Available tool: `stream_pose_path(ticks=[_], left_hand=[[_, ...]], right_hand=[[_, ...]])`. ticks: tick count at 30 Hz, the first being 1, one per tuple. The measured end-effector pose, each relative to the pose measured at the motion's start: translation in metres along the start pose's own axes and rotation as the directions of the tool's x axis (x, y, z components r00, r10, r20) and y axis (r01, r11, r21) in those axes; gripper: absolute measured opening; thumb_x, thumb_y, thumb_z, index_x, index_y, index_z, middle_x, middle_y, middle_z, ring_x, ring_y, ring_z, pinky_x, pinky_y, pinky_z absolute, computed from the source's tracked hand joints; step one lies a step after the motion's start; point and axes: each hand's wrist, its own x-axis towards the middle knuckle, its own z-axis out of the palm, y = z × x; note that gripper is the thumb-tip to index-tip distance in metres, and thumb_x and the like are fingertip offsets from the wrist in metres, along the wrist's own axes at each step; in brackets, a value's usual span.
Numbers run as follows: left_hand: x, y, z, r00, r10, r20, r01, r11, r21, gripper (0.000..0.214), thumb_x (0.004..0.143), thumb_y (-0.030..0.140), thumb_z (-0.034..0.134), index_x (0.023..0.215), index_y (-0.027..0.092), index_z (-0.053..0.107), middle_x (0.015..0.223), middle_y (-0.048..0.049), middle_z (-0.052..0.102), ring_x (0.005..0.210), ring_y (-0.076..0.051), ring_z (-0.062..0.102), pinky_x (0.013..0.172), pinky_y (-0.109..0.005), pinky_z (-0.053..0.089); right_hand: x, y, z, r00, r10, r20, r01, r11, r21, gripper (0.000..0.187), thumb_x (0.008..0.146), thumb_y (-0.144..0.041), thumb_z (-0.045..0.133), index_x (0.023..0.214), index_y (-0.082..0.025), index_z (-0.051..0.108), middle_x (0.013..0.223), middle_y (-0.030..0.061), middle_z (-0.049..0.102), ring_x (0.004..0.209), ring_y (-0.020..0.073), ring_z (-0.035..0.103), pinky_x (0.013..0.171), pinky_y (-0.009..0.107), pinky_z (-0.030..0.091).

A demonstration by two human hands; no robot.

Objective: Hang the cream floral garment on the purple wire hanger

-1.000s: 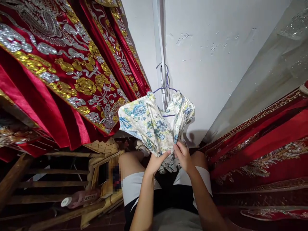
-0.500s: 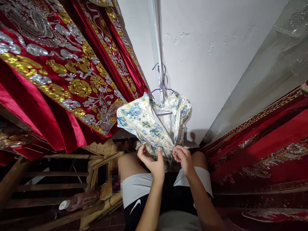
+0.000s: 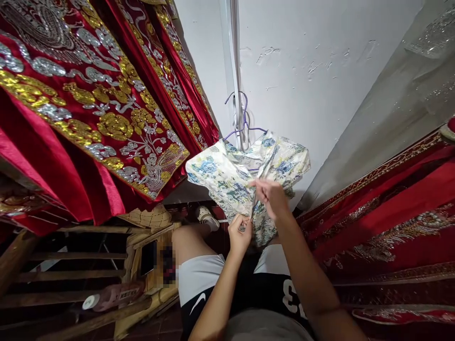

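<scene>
A white garment with blue and yellow flowers (image 3: 227,175) hangs on a purple wire hanger (image 3: 243,118), which hooks on a white pipe against the wall. My left hand (image 3: 240,232) is closed in a pinch on the garment's lower edge. My right hand (image 3: 272,196) is higher up, its fingers pinching the cloth near the garment's middle seam. The two hands hold the fabric close together, with a strip of it between them.
Red robes embroidered in gold and silver (image 3: 88,104) hang at the left, and more red embroidered cloth (image 3: 384,227) lies at the right. A wooden rack (image 3: 88,265) holding a pink bottle (image 3: 113,296) stands at lower left. The white wall (image 3: 320,71) is behind.
My right hand has risen from the garment's hem to its middle. My left hand has closed into a pinch on the lower edge. The garment has swung and spread to the right.
</scene>
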Motion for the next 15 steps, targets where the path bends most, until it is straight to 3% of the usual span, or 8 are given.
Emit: stream_pose_path(ticks=[4, 8, 10, 11, 13, 15], left_hand=[[0.003, -0.016, 0.001, 0.997, -0.045, 0.065, 0.045, 0.999, -0.005, 0.026, 0.089, 0.031, 0.061, 0.066, 0.021, 0.056, 0.067, -0.0002, 0.052, 0.064, -0.016, 0.05, 0.063, -0.028, 0.04], [0.022, -0.006, -0.008, 0.982, -0.056, 0.178, 0.057, 0.998, -0.002, 0.019, 0.087, 0.03, 0.064, 0.071, 0.02, 0.063, 0.073, -0.0023, 0.061, 0.068, -0.017, 0.056, 0.068, -0.028, 0.044], [0.044, 0.015, -0.017, 0.98, 0.007, 0.198, -0.002, 1.0, -0.028, 0.012, 0.089, 0.028, 0.064, 0.088, 0.02, 0.073, 0.081, -0.0045, 0.068, 0.076, -0.02, 0.062, 0.075, -0.031, 0.047], [0.058, 0.03, -0.022, 0.98, 0.063, 0.187, -0.054, 0.997, -0.055, 0.019, 0.091, 0.029, 0.063, 0.103, 0.021, 0.075, 0.085, -0.0055, 0.071, 0.08, -0.021, 0.064, 0.079, -0.032, 0.049], [0.089, 0.063, -0.033, 0.979, 0.194, 0.054, -0.189, 0.977, -0.096, 0.03, 0.095, 0.033, 0.062, 0.122, 0.023, 0.072, 0.094, -0.006, 0.073, 0.085, -0.021, 0.066, 0.085, -0.033, 0.05], [0.122, 0.096, -0.042, 0.939, 0.344, -0.008, -0.344, 0.938, -0.046, 0.036, 0.099, 0.035, 0.059, 0.132, 0.024, 0.067, 0.102, -0.0064, 0.072, 0.09, -0.021, 0.065, 0.088, -0.034, 0.05]], right_hand=[[0.037, -0.042, 0.018, 0.987, -0.147, 0.058, 0.143, 0.987, 0.07, 0.031, 0.078, -0.045, 0.078, 0.077, -0.016, 0.069, 0.05, -0.0058, 0.044, 0.042, 0.0067, 0.03, 0.04, 0.024, 0.018], [0.035, -0.049, 0.031, 0.976, -0.203, 0.08, 0.2, 0.979, 0.044, 0.032, 0.08, -0.047, 0.075, 0.078, -0.015, 0.069, 0.048, -0.0059, 0.045, 0.041, 0.0067, 0.032, 0.04, 0.023, 0.019], [0.028, -0.045, 0.032, 0.974, -0.2, 0.103, 0.2, 0.98, 0.008, 0.031, 0.082, -0.047, 0.073, 0.078, -0.016, 0.069, 0.048, -0.0054, 0.046, 0.042, 0.007, 0.034, 0.041, 0.022, 0.021], [0.026, -0.044, 0.032, 0.973, -0.202, 0.113, 0.204, 0.979, -0.01, 0.031, 0.082, -0.047, 0.072, 0.077, -0.017, 0.069, 0.047, -0.0051, 0.047, 0.042, 0.0072, 0.035, 0.041, 0.022, 0.022], [0.023, -0.044, 0.031, 0.966, -0.219, 0.14, 0.228, 0.973, -0.046, 0.032, 0.085, -0.047, 0.07, 0.075, -0.017, 0.068, 0.047, -0.0045, 0.048, 0.042, 0.0077, 0.036, 0.042, 0.022, 0.024], [0.023, -0.047, 0.031, 0.952, -0.26, 0.164, 0.275, 0.958, -0.076, 0.034, 0.088, -0.048, 0.067, 0.074, -0.018, 0.067, 0.048, -0.004, 0.048, 0.043, 0.0079, 0.037, 0.044, 0.022, 0.027]])
